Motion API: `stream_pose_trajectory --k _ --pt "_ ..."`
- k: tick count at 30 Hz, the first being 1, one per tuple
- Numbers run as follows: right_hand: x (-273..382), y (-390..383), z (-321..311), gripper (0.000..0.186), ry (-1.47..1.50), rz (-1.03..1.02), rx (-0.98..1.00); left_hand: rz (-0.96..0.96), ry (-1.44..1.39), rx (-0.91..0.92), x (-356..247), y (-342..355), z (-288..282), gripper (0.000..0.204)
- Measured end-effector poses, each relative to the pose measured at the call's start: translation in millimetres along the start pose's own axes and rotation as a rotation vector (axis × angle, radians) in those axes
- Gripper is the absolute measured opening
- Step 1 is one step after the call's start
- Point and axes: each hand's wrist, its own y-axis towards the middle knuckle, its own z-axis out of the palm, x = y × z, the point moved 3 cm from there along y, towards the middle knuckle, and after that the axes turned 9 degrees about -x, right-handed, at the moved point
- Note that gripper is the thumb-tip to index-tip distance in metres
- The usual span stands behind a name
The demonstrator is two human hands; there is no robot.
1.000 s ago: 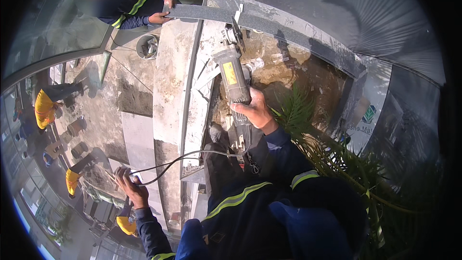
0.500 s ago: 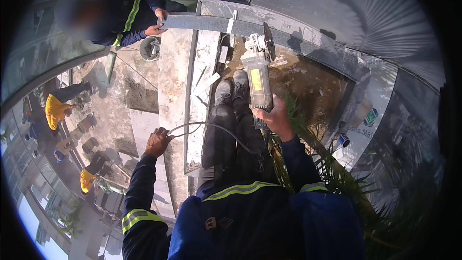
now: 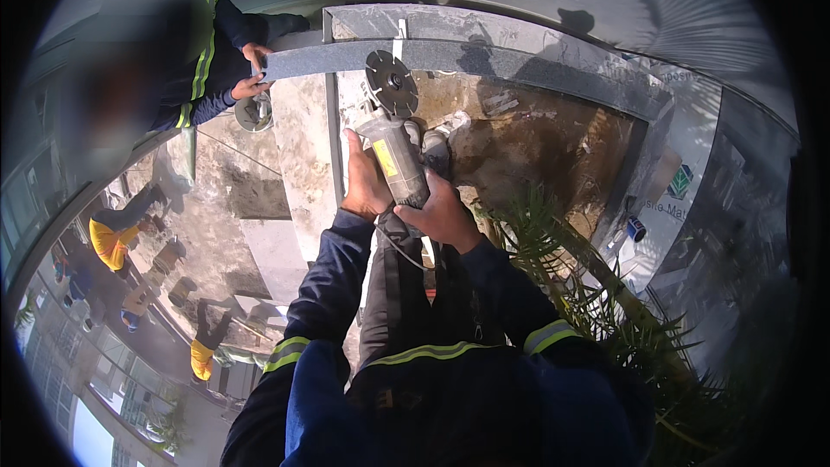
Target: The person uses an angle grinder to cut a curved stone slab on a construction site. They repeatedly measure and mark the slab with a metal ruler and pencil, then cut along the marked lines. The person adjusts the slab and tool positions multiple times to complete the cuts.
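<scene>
My left hand grips the side of a dusty angle grinder with a yellow label, its thumb pointing up toward the tool's head. My right hand is wrapped around the rear of the same tool. The grinder's segmented cutting disc faces up at me, in front of a long grey stone strip. A grey cord hangs from the rear of the tool over my dark trousers. My shoes show partly behind the grinder, on a dusty, broken ledge.
A co-worker's hands hold the left end of the stone strip. A bucket sits below them. Workers in yellow are at the left. At the right are palm fronds, a small blue container and a panel.
My left hand has left the cord and moved up and right onto the grinder. The grinder has turned, so its disc now shows face-on.
</scene>
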Motion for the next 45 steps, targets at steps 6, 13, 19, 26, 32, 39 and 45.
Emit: stream_pose_trajectory --k 6,13,19,26,32,39,45 --pt "-23.9 2.8 25.4 0.068 -0.072 0.041 0.002 -0.004 -0.015 -0.167 -18.3 18.7 -35.7 0.090" --pt "-57.7 -6.6 44.0 0.067 -0.088 0.125 0.072 0.097 0.018 -0.294 -20.9 35.5 -63.1 0.067" --pt "-63.4 2.6 41.8 0.059 -0.002 0.064 -0.006 0.136 0.131 -0.231 -34.1 59.7 -49.7 0.087" --pt "-77.2 6.5 21.3 0.062 0.073 0.000 -0.174 0.161 0.368 -0.033 19.5 35.6 -19.6 0.103" --pt "-105.8 48.9 14.9 0.080 -0.007 -0.066 0.162 0.448 0.826 -0.070 -22.2 56.2 -2.6 0.057" --pt "-220.1 237.3 -190.1 0.072 -0.965 -0.396 -0.236 0.772 0.923 -0.195 -96.4 153.7 -61.1 0.049" --pt "-308.2 336.3 -255.3 0.073 -1.167 -0.644 -0.457 0.872 0.959 -0.214 -72.1 273.3 -87.5 0.049"
